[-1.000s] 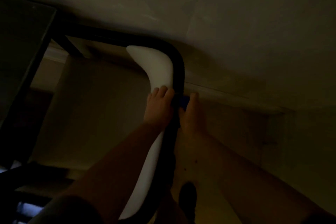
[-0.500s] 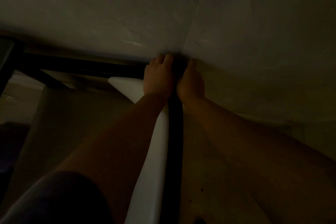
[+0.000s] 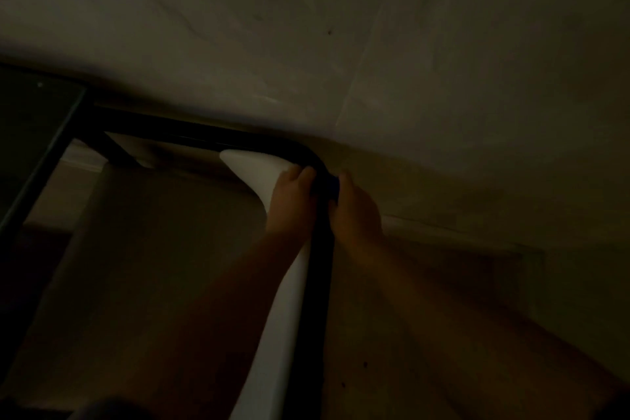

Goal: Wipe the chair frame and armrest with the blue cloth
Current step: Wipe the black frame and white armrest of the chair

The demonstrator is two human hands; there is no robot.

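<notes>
Nearest the camera, the 2 forearms run up either side of the long white plastic armrest (image 3: 289,300) and the black metal tube of the chair frame (image 3: 322,276), which lie side by side and touching, their long axis running straight away from the person. The left hand (image 3: 289,204) rests on the armrest's far end, fingers curled loosely over it, holding nothing else. Just across the tube, the right hand (image 3: 354,211) is closed on the dark blue cloth (image 3: 333,188), pressing it to the frame's outer side. Directly beyond this grip the tube bends left, so the next stroke likely follows that curve.
</notes>
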